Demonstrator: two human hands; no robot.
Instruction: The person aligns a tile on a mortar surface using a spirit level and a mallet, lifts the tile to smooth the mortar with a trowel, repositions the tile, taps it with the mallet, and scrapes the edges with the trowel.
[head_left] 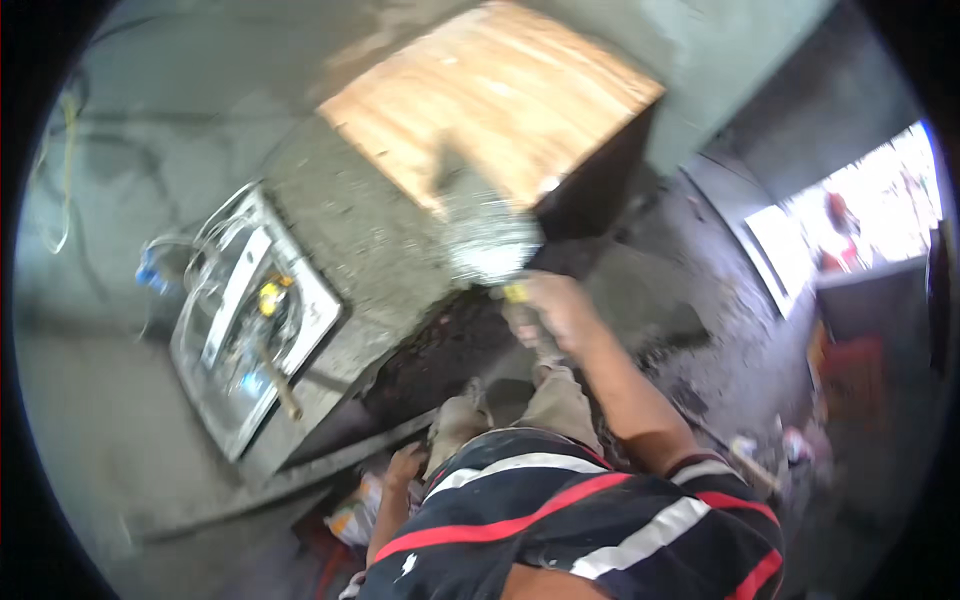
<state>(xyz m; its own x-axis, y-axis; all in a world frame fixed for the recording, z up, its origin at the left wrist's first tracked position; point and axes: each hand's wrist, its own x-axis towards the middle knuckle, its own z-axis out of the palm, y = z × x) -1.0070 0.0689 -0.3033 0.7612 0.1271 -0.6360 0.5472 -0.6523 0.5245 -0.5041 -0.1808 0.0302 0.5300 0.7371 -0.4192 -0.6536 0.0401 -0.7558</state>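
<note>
My right hand (560, 310) is closed round the handle of a trowel (490, 245) with a shiny metal blade and a yellow part by the grip. Motion smears the blade, which is over the near edge of a wooden board (500, 90) and the grey slab beside it. My left hand (405, 463) hangs low by my left knee, small in view, its fingers loosely apart with nothing seen in them.
On the grey counter (350, 230) at left lies a metal sink (325, 305) with hoses, a yellow item and a wooden-handled tool (283, 388) in it. A rough ledge drops before my legs. Rubble (800, 445) lies at right, below a bright opening (870, 210).
</note>
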